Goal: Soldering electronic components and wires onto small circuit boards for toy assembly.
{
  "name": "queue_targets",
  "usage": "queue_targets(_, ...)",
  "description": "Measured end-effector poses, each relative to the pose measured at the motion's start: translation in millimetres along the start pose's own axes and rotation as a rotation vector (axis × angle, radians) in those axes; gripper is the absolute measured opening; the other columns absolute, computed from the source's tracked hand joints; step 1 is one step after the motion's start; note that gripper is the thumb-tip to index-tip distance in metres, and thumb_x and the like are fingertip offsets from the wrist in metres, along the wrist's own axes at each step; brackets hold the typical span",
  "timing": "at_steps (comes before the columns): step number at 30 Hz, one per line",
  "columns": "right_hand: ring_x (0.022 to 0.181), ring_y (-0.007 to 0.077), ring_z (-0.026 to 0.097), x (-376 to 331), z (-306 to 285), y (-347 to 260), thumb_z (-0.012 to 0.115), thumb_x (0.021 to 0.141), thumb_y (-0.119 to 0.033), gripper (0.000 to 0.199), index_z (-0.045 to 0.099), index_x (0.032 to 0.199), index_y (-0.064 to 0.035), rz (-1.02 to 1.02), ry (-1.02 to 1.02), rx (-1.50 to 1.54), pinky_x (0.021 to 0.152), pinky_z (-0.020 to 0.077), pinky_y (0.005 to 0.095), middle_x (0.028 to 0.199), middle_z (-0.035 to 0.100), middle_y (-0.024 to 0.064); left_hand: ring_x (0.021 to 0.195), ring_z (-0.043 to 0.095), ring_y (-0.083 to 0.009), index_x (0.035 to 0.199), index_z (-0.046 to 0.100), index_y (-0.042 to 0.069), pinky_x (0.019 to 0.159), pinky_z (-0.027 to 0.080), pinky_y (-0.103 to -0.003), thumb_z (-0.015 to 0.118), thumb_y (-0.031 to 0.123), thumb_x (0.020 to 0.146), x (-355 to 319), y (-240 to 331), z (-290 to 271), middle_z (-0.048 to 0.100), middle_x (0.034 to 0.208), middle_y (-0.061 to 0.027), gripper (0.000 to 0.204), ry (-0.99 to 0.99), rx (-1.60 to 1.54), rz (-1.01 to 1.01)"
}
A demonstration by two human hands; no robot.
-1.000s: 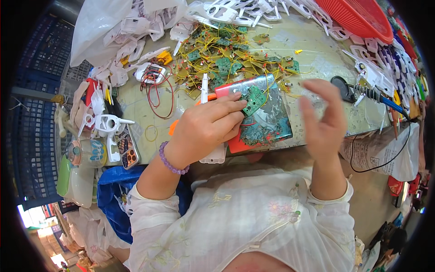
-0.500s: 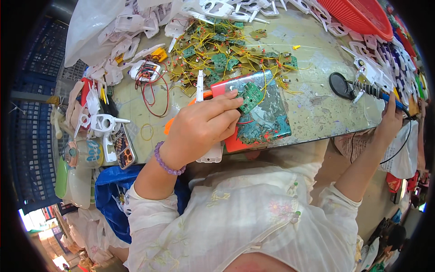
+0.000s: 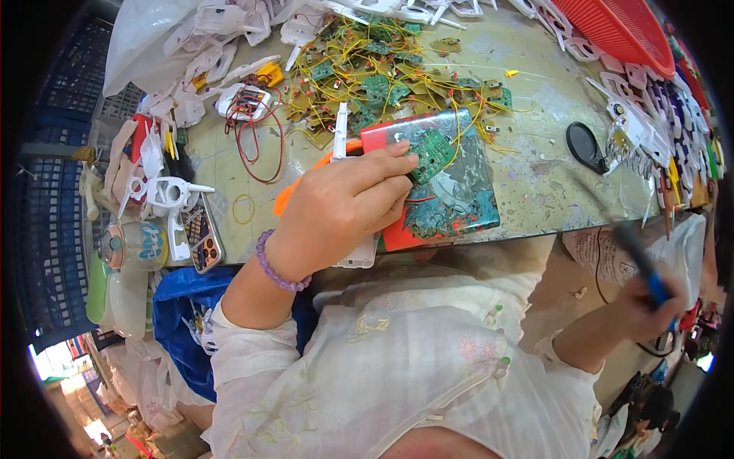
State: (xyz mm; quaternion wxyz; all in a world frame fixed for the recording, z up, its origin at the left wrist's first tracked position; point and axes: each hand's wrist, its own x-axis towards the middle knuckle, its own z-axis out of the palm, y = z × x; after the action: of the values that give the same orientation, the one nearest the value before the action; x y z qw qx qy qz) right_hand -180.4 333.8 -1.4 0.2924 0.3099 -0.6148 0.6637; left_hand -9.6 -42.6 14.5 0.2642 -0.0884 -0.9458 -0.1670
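While left hand (image 3: 344, 203) pins circuit board (image 3: 430, 151), right hand (image 3: 646, 310) apparently gripping blurred tool (image 3: 638, 256)

A red tray (image 3: 397, 229) with a mottled teal, paint-flecked surface lies at the worktable's near edge, and a green circuit board (image 3: 433, 149) with yellow wires sits on top of it. Beyond the tray lies a heap of green boards (image 3: 382, 73) tangled in yellow wire. Left of the tray, a red wire loop (image 3: 260, 145) curls on the grey-green tabletop (image 3: 535, 176). A red mesh basket (image 3: 619, 30) stands far right of the tray. The left hand (image 3: 344, 210), wearing a purple bead bracelet (image 3: 279, 268), rests on the tray; the right hand (image 3: 646, 310) holds a blue-and-black tool (image 3: 638, 256).
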Motion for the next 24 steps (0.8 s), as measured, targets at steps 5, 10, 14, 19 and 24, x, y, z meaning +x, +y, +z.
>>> queue_targets(5, 0.043, 0.0148, 0.047, -27.8, 112.9, -25.1, 0.048, 0.096, -0.031, 0.033, 0.054, 0.087, -0.0002, -0.311, -0.452, 0.28, 0.04, 0.036, 0.0277, 0.055, 0.05, 0.0035, 0.097, 0.067, -0.0244, 0.082, 0.065, 0.002, 0.075, 0.057, -0.032, 0.072, 0.001, 0.07, -4.0, -0.7, 0.3, 0.068, 0.099, -0.0078, 0.014, -0.004, 0.012, -0.009)
queue_targets(10, 0.047, 0.02, 0.051, -33.4, 118.4, -34.0, 0.045, 0.098, -0.038, 0.036, 0.054, 0.094, -0.004, -0.214, -0.636, 0.2, 0.044, 0.0414, 0.0329, 0.059, 0.053, 0.0057, 0.097, 0.067, -0.0242, 0.083, 0.066, 0.002, 0.075, 0.057, -0.032, 0.072, 0.001, 0.07, -3.2, 0.4, -0.7, 0.068, 0.099, -0.0075, 0.014, -0.015, 0.024, -0.001)
queue_targets(14, 0.045, 0.0199, 0.05, -32.8, 121.6, -34.2, 0.044, 0.098, -0.038, 0.036, 0.054, 0.094, -0.0035, -0.246, -0.674, 0.171, 0.043, 0.041, 0.0327, 0.058, 0.053, 0.0056, 0.098, 0.067, -0.0238, 0.083, 0.066, 0.003, 0.075, 0.057, -0.032, 0.072, 0.002, 0.07, -3.3, 1.6, -2.0, 0.068, 0.1, -0.0071, 0.015, -0.023, 0.013, 0.006)
queue_targets(19, 0.044, 0.02, 0.051, -32.3, 122.3, -32.9, 0.043, 0.098, -0.037, 0.036, 0.053, 0.093, -0.0029, -0.269, -0.677, 0.163, 0.042, 0.0406, 0.0324, 0.057, 0.053, 0.0059, 0.098, 0.067, -0.0238, 0.084, 0.066, 0.003, 0.075, 0.057, -0.032, 0.072, 0.002, 0.069, -2.9, 0.7, -2.0, 0.068, 0.1, -0.0071, 0.016, -0.022, 0.01, 0.015)
queue_targets(24, 0.044, 0.02, 0.051, -31.5, 123.3, -30.8, 0.043, 0.098, -0.037, 0.036, 0.052, 0.092, -0.0034, -0.285, -0.688, 0.176, 0.041, 0.0402, 0.0322, 0.058, 0.054, 0.0059, 0.098, 0.067, -0.0242, 0.084, 0.066, 0.003, 0.075, 0.057, -0.032, 0.072, 0.001, 0.069, -3.1, 0.3, -0.6, 0.068, 0.1, -0.0072, 0.016, -0.023, 0.02, 0.009)
